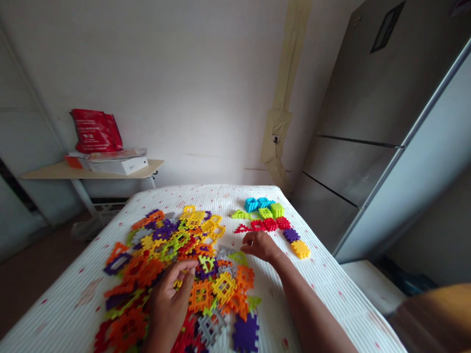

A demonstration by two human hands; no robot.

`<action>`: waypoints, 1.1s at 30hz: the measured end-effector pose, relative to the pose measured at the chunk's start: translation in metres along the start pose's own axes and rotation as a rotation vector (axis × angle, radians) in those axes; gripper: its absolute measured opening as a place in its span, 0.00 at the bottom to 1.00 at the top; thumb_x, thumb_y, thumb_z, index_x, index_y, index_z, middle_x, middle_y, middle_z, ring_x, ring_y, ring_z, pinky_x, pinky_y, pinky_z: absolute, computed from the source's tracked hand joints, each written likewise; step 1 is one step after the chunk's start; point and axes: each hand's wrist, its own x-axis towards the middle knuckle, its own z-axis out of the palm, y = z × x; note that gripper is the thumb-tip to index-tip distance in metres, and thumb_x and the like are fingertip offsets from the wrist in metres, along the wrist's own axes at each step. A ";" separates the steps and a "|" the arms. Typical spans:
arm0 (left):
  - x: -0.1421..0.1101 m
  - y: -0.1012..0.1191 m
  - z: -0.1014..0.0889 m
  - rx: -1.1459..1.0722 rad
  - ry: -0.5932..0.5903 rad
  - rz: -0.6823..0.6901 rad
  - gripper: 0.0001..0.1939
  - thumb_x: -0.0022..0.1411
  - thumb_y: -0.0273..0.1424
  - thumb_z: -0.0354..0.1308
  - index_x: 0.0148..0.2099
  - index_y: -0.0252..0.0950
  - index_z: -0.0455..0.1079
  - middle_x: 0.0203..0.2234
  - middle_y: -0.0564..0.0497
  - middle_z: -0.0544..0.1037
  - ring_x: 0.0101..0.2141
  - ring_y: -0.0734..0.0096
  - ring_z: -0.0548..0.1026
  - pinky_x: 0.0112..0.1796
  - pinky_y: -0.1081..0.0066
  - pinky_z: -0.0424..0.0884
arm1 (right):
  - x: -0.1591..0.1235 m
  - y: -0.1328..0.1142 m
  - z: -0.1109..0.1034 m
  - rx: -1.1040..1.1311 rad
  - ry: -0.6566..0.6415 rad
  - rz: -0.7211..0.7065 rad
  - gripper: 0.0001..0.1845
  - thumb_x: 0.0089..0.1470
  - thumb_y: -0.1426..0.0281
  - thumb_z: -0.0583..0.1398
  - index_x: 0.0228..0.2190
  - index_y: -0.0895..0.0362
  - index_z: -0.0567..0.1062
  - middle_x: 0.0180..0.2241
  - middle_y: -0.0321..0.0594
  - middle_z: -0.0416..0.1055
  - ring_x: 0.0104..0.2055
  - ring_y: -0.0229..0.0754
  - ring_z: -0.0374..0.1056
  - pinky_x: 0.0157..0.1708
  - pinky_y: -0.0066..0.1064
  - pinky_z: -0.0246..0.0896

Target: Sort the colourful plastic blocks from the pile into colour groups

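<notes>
My left hand [170,291] reaches over a heap of coloured plastic interlocking tiles. Its thumb and forefinger are pinched together at the edge of a light green triangular tile [206,264]. My right hand [259,245] hovers beside the heap with loosely curled fingers and no tile visible in them. Just beyond it lie red tiles [270,224] in a row. Near my left fingers are an orange window tile [200,295] and a yellow window tile [224,288]. A solid purple tile [246,333] lies at the heap's near edge.
Blue tiles [251,204], green tiles [277,210], a purple stack [291,235] and a yellow stack [300,249] stand sorted at the table's right. A refrigerator [353,127] rises on the right. A side table [47,170] at left bears a red bag [96,131] and a white box [127,165].
</notes>
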 end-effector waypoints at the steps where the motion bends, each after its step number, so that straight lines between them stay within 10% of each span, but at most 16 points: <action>1: 0.000 0.001 0.000 0.029 -0.001 0.024 0.17 0.53 0.46 0.54 0.36 0.39 0.72 0.35 0.47 0.78 0.38 0.60 0.74 0.42 0.64 0.68 | 0.000 -0.004 0.002 -0.035 -0.034 0.012 0.11 0.46 0.64 0.62 0.34 0.54 0.77 0.31 0.35 0.75 0.31 0.37 0.68 0.28 0.24 0.55; 15: -0.001 0.008 0.000 0.101 -0.025 0.069 0.14 0.54 0.44 0.54 0.35 0.40 0.73 0.34 0.48 0.78 0.37 0.61 0.74 0.40 0.66 0.68 | -0.003 -0.027 0.013 -0.327 -0.120 0.033 0.20 0.44 0.60 0.62 0.41 0.50 0.75 0.41 0.41 0.73 0.40 0.45 0.70 0.34 0.30 0.60; 23: -0.002 0.007 -0.001 -0.024 -0.035 -0.015 0.17 0.53 0.45 0.54 0.37 0.38 0.72 0.36 0.46 0.78 0.39 0.59 0.73 0.44 0.63 0.67 | 0.001 -0.015 -0.019 -0.184 -0.015 0.065 0.16 0.44 0.68 0.61 0.38 0.52 0.76 0.36 0.37 0.75 0.36 0.41 0.70 0.33 0.26 0.59; 33: -0.003 0.022 -0.012 -0.158 0.013 -0.104 0.19 0.49 0.47 0.57 0.35 0.38 0.73 0.35 0.46 0.78 0.38 0.57 0.74 0.43 0.63 0.68 | 0.084 0.001 -0.041 -0.417 0.075 0.090 0.21 0.49 0.68 0.59 0.48 0.50 0.71 0.46 0.41 0.70 0.43 0.42 0.69 0.38 0.28 0.60</action>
